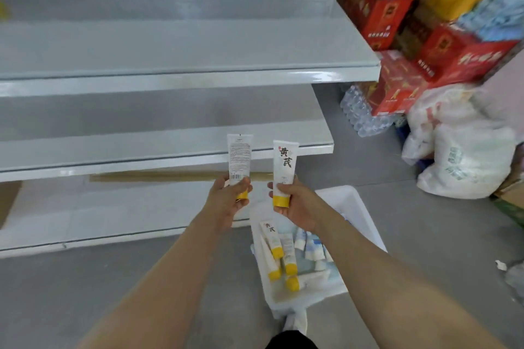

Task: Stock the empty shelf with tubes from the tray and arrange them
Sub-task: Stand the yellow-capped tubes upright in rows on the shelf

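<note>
**Two tubes raised before the shelf**

Most of the view is taken up by grey shelving, in which the middle shelf [141, 150] is set between an upper shelf [170, 45] and a lower shelf [85, 215]; no tube is seen on any of them. To the right, red cartons [411, 37] are stacked above a pack of water bottles [360, 110], and white sacks [465, 150] are heaped beside them. A white tray [348, 204] is set on the floor [141, 292] below the arms, and more tubes [276, 252] are left lying in it.

One tube is held in each hand. The left tube [239, 159] is pinched near its yellow cap by the left grip [226, 201], and its printed back with the barcode is turned to the camera. The right tube [285, 167] is clasped at the cap end by the right grip [300, 204], fingers curled round it, and its front label is shown. Both tubes are kept upright, caps down, long axes vertical, side by side but apart. The front edge of the middle shelf is seen straight ahead, behind their upper halves. The two grips are judged about equally near it, so either tube could be stood there first.
</note>
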